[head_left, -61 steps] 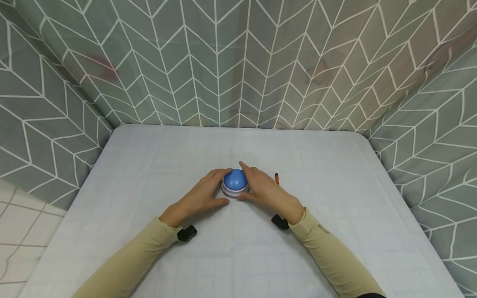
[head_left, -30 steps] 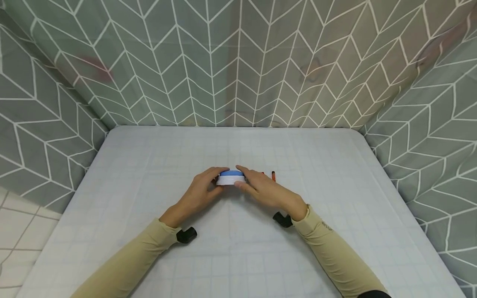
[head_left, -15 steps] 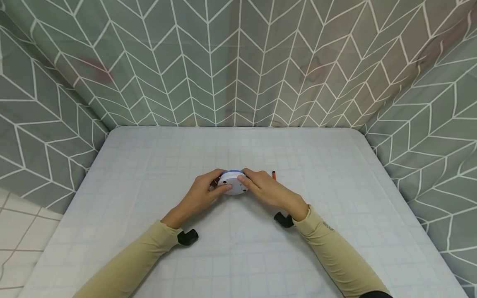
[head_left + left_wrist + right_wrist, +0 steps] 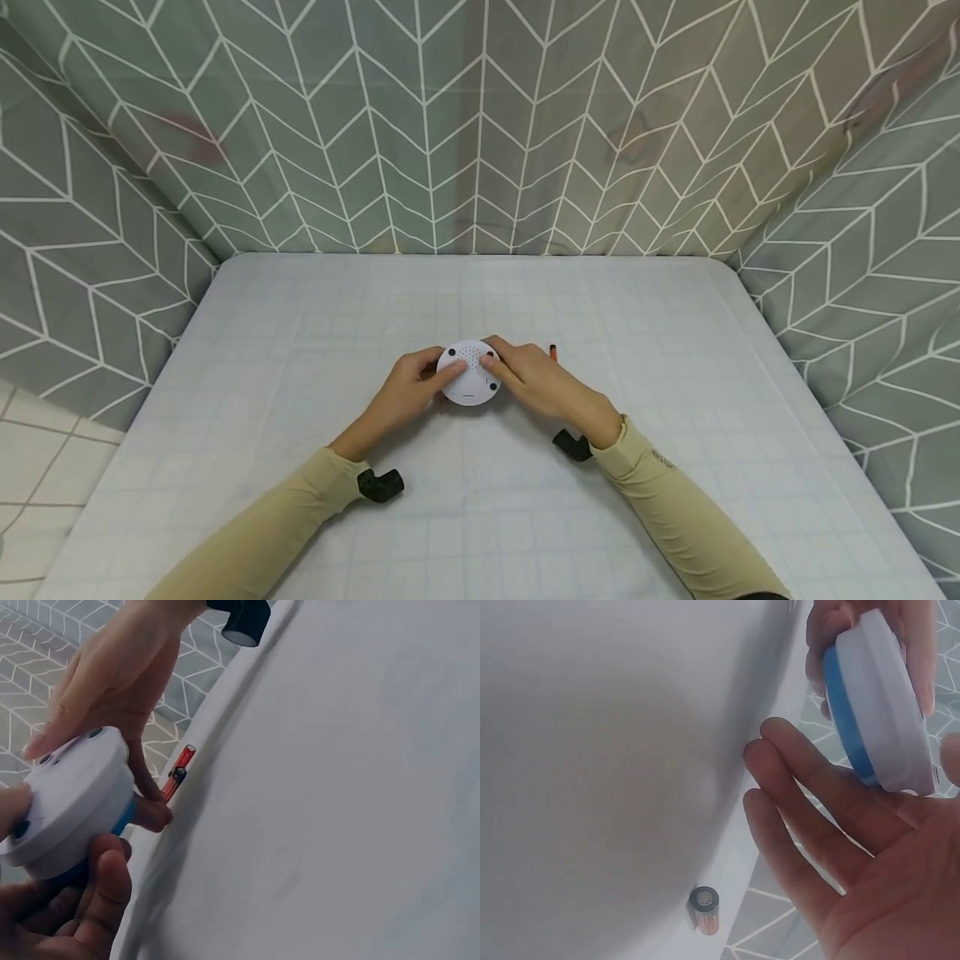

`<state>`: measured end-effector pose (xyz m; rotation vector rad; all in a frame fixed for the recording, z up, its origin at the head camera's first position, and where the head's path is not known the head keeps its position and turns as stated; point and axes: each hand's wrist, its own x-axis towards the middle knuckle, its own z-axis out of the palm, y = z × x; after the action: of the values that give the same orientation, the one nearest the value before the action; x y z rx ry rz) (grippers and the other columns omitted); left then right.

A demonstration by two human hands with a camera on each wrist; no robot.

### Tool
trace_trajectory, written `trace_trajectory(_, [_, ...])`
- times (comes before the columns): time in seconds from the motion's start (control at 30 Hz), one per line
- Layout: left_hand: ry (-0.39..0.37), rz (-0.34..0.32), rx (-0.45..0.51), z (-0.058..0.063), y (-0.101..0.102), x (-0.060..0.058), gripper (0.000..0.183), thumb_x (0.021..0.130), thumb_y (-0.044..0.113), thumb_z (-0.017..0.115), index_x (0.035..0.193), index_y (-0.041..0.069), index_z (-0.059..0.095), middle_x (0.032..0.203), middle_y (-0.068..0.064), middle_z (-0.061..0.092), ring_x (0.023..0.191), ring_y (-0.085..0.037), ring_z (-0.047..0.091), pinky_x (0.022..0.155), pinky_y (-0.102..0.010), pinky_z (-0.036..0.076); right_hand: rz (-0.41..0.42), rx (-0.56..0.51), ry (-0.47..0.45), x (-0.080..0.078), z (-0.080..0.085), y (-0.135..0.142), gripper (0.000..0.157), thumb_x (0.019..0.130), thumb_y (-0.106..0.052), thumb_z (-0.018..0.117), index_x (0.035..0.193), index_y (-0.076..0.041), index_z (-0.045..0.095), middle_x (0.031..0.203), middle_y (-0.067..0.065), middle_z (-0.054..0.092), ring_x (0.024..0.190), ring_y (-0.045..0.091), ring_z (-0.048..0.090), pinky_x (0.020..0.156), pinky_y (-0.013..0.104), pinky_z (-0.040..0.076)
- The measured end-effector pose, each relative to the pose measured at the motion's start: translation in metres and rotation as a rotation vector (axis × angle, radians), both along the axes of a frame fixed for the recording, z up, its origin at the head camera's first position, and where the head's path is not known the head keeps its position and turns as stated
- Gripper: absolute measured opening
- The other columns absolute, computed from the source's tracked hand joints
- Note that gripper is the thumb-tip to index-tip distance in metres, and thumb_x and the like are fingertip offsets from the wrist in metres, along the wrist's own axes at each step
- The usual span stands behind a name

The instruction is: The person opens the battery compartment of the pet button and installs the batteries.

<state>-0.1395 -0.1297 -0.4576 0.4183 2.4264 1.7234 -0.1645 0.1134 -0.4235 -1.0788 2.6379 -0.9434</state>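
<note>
A round buzzer button (image 4: 471,390) is held between both hands above the table, its white underside turned up toward the head camera. Speaker holes and dark feet show on that face. My left hand (image 4: 403,390) grips one side, thumb on the underside and fingers curled beneath. On the other side, my right hand (image 4: 542,382) pinches the rim, thumb on the base. In the right wrist view several fingers (image 4: 802,859) of that hand stretch away from the button. Its blue dome (image 4: 847,720) faces downward and is mostly hidden.
Two orange-and-black batteries lie beyond the right hand; one battery (image 4: 553,353) shows in the head view, and a battery (image 4: 705,911) appears in the right wrist view. A white cloth covers the table (image 4: 315,317). Patterned curtains (image 4: 480,125) surround its back and sides.
The buzzer button stood dome up on the table between the hands. Both hands have lifted it and tipped it over, so its underside now faces up. The thumbs have moved onto the base.
</note>
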Motion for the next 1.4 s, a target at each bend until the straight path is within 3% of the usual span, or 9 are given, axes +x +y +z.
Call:
trace_trajectory(0.2, [-0.105,0.042,0.062,-0.005,-0.001,0.002,0.032,0.107,0.035,0.065,0.113,0.004,0.070,0.079,-0.006,0.069,0.062,-0.020,0.066,0.062,-0.023,0.051,0.023,0.011,0.040,0.002,0.002,-0.003,0.045,0.112,-0.042,0.051,0.148,-0.014,0.051,0.115,-0.003,0.073,0.098,0.007,0.067,0.090,0.030,0.058])
trace_trajectory(0.53, [-0.192,0.064,0.153,-0.012,0.003,0.003,0.042,0.105,0.044,0.066,0.118,0.004,0.069,0.082,-0.009,0.069,0.061,-0.022,0.065,0.059,-0.026,0.055,0.011,0.039,0.084,0.003,0.003,-0.002,0.051,0.110,-0.037,0.057,0.153,-0.009,0.049,0.118,0.002,0.074,0.100,0.010,0.069,0.093,0.034,0.058])
trace_trajectory(0.77, [-0.201,0.089,0.219,-0.014,0.003,0.005,0.040,0.104,0.042,0.067,0.117,0.004,0.069,0.071,-0.010,0.070,0.053,-0.021,0.064,0.055,-0.028,0.057,0.000,0.036,0.143,0.007,0.006,-0.003,0.058,0.108,-0.038,0.063,0.153,-0.004,0.049,0.146,0.009,0.063,0.130,0.021,0.065,0.111,0.040,0.054])
trace_trajectory(0.87, [-0.212,0.081,0.251,-0.014,0.004,0.005,0.040,0.104,0.042,0.068,0.117,0.003,0.069,0.070,-0.011,0.071,0.051,-0.021,0.063,0.052,-0.029,0.058,-0.013,0.049,0.172,0.011,0.007,-0.004,0.062,0.105,-0.038,0.067,0.153,-0.003,0.048,0.150,0.012,0.060,0.137,0.025,0.061,0.115,0.042,0.051])
trace_trajectory(1.13, [-0.208,0.069,0.314,-0.014,0.006,0.006,0.042,0.104,0.041,0.068,0.111,0.000,0.068,0.068,-0.013,0.070,0.049,-0.022,0.064,0.048,-0.034,0.058,-0.103,0.029,0.278,0.024,0.008,-0.011,0.078,0.095,-0.041,0.080,0.155,-0.004,0.047,0.146,0.015,0.063,0.132,0.029,0.064,0.109,0.044,0.056])
trace_trajectory(1.3, [-0.196,0.084,0.327,-0.016,0.005,0.008,0.041,0.104,0.040,0.068,0.108,-0.001,0.067,0.066,-0.013,0.071,0.048,-0.021,0.065,0.047,-0.034,0.059,-0.107,-0.040,0.354,0.029,0.002,-0.017,0.067,0.092,-0.038,0.084,0.142,-0.004,0.056,0.138,0.011,0.066,0.120,0.026,0.070,0.098,0.041,0.061])
trace_trajectory(1.4, [-0.191,0.097,0.332,-0.014,0.003,0.009,0.042,0.104,0.041,0.069,0.106,-0.001,0.067,0.065,-0.014,0.070,0.047,-0.021,0.065,0.046,-0.034,0.059,-0.080,-0.086,0.449,0.027,0.002,-0.020,0.057,0.088,-0.036,0.088,0.128,-0.005,0.064,0.135,0.010,0.067,0.120,0.024,0.068,0.095,0.039,0.061])
